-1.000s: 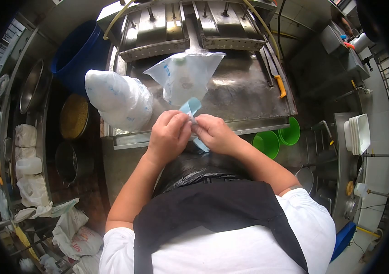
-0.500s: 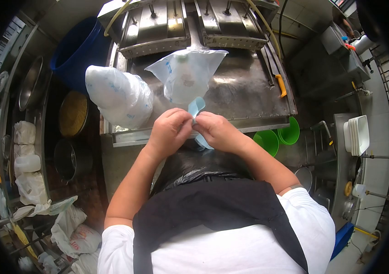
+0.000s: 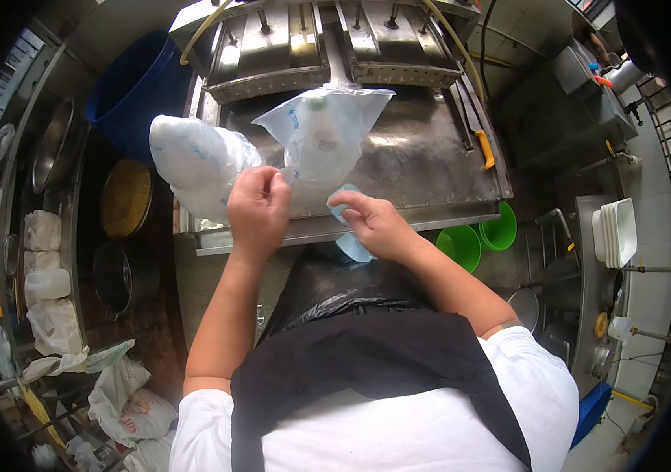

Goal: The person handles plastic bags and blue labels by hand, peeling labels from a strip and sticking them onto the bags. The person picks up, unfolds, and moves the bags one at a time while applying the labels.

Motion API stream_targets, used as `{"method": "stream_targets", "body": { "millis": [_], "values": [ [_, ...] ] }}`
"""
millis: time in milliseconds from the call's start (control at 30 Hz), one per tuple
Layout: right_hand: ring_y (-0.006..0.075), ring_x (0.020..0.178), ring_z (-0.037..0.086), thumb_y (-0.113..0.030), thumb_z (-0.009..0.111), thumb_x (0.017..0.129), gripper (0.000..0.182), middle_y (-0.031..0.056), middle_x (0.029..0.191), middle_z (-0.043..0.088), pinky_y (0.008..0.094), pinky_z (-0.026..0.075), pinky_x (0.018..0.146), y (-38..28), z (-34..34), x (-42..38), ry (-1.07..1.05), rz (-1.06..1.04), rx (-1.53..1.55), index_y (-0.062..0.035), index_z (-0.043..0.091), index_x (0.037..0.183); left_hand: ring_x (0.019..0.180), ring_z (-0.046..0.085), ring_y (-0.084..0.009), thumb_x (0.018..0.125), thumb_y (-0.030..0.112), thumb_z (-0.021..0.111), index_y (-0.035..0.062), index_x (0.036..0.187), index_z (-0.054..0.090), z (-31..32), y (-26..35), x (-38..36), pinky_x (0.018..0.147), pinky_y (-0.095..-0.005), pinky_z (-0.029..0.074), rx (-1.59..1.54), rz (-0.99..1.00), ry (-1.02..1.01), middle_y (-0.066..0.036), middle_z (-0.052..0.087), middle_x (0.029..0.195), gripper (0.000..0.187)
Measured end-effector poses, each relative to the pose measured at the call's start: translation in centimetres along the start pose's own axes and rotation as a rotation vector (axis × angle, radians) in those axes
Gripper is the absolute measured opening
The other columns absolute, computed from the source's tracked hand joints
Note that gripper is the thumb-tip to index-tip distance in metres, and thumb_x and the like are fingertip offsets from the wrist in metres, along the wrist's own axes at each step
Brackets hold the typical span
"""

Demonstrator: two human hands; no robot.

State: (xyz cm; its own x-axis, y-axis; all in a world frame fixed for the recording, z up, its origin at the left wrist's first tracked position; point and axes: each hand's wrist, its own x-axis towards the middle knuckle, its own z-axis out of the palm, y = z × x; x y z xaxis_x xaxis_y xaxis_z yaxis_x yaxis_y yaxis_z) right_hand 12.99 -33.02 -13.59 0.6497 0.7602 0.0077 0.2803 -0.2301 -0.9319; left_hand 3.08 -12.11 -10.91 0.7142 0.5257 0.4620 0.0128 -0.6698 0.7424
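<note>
My right hand (image 3: 378,226) pinches a light blue strip (image 3: 356,248), which looks like thin film or cloth; part of it hangs below the fingers over the black apron. Closed at the fingertips, my left hand (image 3: 260,208) is raised in front of a stack of white plastic bags (image 3: 194,149). Whatever lies between its thumb and finger is too small to make out. Beyond both hands, a clear plastic bag (image 3: 323,138) with blue print is spread at the metal spout, with its wide end upward. The steel worktop (image 3: 422,149) lies beneath it.
A yellow-handled knife (image 3: 486,149) rests along the worktop's right edge. Green buckets (image 3: 460,245) stand below the right corner. At left are a blue barrel (image 3: 132,86), a yellow-filled tub (image 3: 127,197) and a dark pot (image 3: 116,275). White trays (image 3: 622,232) lean at right.
My hands have parted. The left moved up and left to the white bags, away from the blue strip. My right hand stays near its place with the strip, which has shifted slightly downward.
</note>
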Motion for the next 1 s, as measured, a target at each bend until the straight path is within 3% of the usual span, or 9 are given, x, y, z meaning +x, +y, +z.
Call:
{"method": "stream_targets", "body": {
  "millis": [33, 100, 267, 467, 567, 700, 767, 900, 1000],
  "values": [
    [0.0345, 0.093, 0.073, -0.003, 0.060, 0.101, 0.024, 0.0189, 0.101, 0.073, 0.0424, 0.056, 0.085, 0.0, 0.1, 0.2, -0.058, -0.086, -0.039, -0.0059, 0.068, 0.123, 0.078, 0.066, -0.0260, 0.092, 0.006, 0.069, -0.0005, 0.096, 0.068, 0.2, 0.3, 0.0, 0.072, -0.0373, 0.054, 0.000, 0.001, 0.000, -0.013, 0.066, 0.087, 0.007],
    [0.0343, 0.095, 0.074, -0.003, 0.060, 0.101, 0.028, 0.0194, 0.104, 0.074, 0.0418, 0.056, 0.086, -0.1, 0.5, 0.8, -0.030, -0.143, -0.054, -0.0068, 0.068, 0.128, 0.087, 0.067, -0.0324, 0.090, 0.005, 0.070, 0.0010, 0.102, 0.067, 0.9, 1.0, 0.1, 0.077, -0.0415, 0.055, 0.277, 0.474, 0.024, -0.015, 0.067, 0.095, 0.013],
    [0.0350, 0.102, 0.074, -0.001, 0.060, 0.100, 0.037, 0.0215, 0.114, 0.074, 0.0409, 0.057, 0.090, -1.0, 0.1, 2.0, 0.032, -0.212, 0.051, -0.0086, 0.067, 0.136, 0.092, 0.067, -0.0360, 0.088, 0.002, 0.073, 0.0003, 0.108, 0.067, 2.0, 3.1, -1.2, 0.082, -0.0462, 0.055, 0.291, 0.615, -0.107, -0.016, 0.068, 0.104, 0.021],
    [0.0358, 0.104, 0.073, 0.000, 0.061, 0.100, 0.038, 0.0199, 0.118, 0.074, 0.0411, 0.057, 0.091, -0.4, -1.4, 1.9, 0.097, -0.304, -0.018, -0.0093, 0.067, 0.136, 0.093, 0.068, -0.0293, 0.098, 0.007, 0.069, -0.0021, 0.114, 0.068, 0.7, 3.4, -1.5, 0.083, -0.0391, 0.055, 0.063, 0.493, -0.140, -0.015, 0.069, 0.106, 0.019],
    [0.0361, 0.100, 0.072, 0.003, 0.061, 0.097, 0.041, 0.0186, 0.112, 0.073, 0.0415, 0.057, 0.090, -0.6, -1.6, 1.7, 0.071, -0.393, -0.008, -0.0085, 0.067, 0.136, 0.096, 0.061, -0.0099, 0.106, 0.014, 0.066, -0.0026, 0.120, 0.069, 1.0, 2.6, -0.9, 0.085, -0.0266, 0.051, -0.512, -0.251, -0.232, -0.003, 0.068, 0.106, 0.022],
    [0.0368, 0.094, 0.069, 0.006, 0.061, 0.095, 0.043, 0.0175, 0.104, 0.070, 0.0430, 0.056, 0.086, -0.6, -1.4, 1.6, -0.005, -0.430, -0.066, -0.0081, 0.066, 0.135, 0.095, 0.061, -0.0099, 0.106, 0.012, 0.066, -0.0014, 0.117, 0.069, 1.2, 1.6, -0.4, 0.086, -0.0254, 0.050, -0.652, -0.317, -0.372, -0.003, 0.067, 0.107, 0.017],
    [0.0371, 0.093, 0.068, 0.006, 0.061, 0.094, 0.044, 0.0173, 0.103, 0.068, 0.0436, 0.056, 0.085, -0.3, -1.2, 1.5, 0.004, -0.468, -0.065, -0.0083, 0.066, 0.135, 0.095, 0.060, -0.0091, 0.107, 0.010, 0.065, -0.0002, 0.112, 0.069, 1.5, 1.7, -0.7, 0.084, -0.0245, 0.050, -0.496, -0.092, -0.294, -0.002, 0.067, 0.109, 0.012],
    [0.0323, 0.096, 0.070, 0.003, 0.061, 0.099, 0.032, 0.0164, 0.106, 0.072, 0.0382, 0.055, 0.089, 1.0, -1.3, 0.8, -0.013, -0.299, -0.111, -0.0045, 0.069, 0.129, 0.096, 0.061, -0.0089, 0.107, 0.009, 0.064, 0.0014, 0.108, 0.069, 1.2, 2.1, -1.1, 0.084, -0.0248, 0.052, -0.451, -0.049, -0.201, -0.002, 0.067, 0.109, 0.009],
    [0.0271, 0.099, 0.070, -0.001, 0.060, 0.102, 0.027, 0.0117, 0.108, 0.074, 0.0371, 0.055, 0.091, 4.2, -2.2, 0.0, 0.050, -0.091, -0.044, -0.0027, 0.071, 0.126, 0.095, 0.061, -0.0088, 0.108, 0.010, 0.063, 0.0030, 0.110, 0.067, 0.0, 1.4, -0.4, 0.083, -0.0269, 0.054, -0.589, -0.249, -0.047, -0.002, 0.065, 0.108, 0.008]
  ]
}}
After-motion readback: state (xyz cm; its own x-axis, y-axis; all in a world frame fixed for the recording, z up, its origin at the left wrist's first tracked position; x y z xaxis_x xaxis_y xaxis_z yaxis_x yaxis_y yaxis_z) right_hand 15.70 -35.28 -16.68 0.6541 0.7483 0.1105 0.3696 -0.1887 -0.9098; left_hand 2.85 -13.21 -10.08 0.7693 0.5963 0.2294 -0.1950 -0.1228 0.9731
